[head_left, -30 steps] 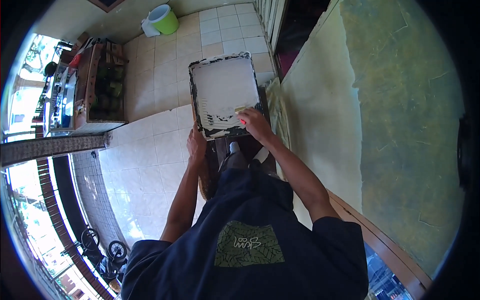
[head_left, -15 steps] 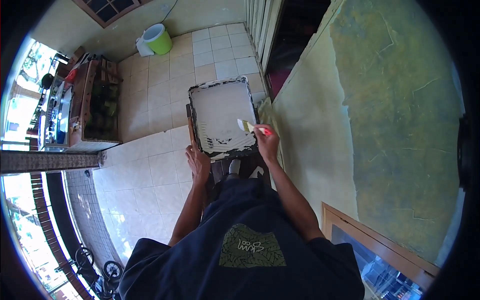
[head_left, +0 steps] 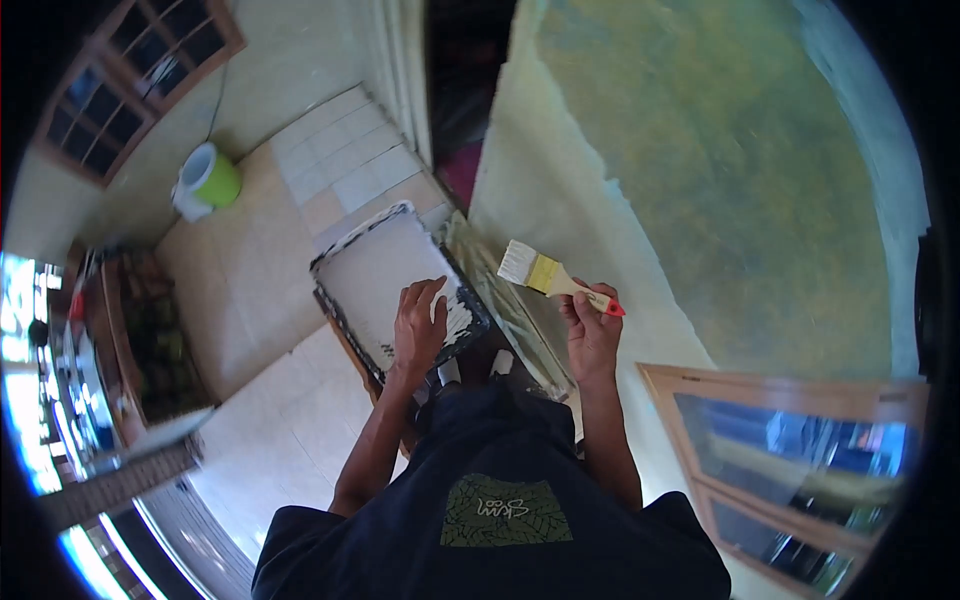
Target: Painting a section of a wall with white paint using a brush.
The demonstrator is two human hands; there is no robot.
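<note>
My right hand (head_left: 594,338) grips a flat paintbrush (head_left: 545,273) by its pale wooden handle, which has a red tip. The white-coated bristles point left, in front of the wall and apart from it. Over the near right part of a black-rimmed paint tray (head_left: 322,283) my left hand (head_left: 420,328) is held out with its fingers extended and nothing in them. Whether it touches the tray is unclear. White paint (head_left: 375,262) fills the tray, and streaks mark its near right corner.
On the right stands a wall (head_left: 690,170) with a greenish patch, above a wood-framed window (head_left: 790,425). Plastic sheeting (head_left: 500,300) lies along the wall's foot. A green bucket (head_left: 213,178) stands far left, near a wooden cabinet (head_left: 150,330). Tiles cover the floor (head_left: 285,430).
My right hand has lifted the paintbrush away from the tray toward the wall. My left hand has moved from the tray's left edge to over the tray. The view has turned right.
</note>
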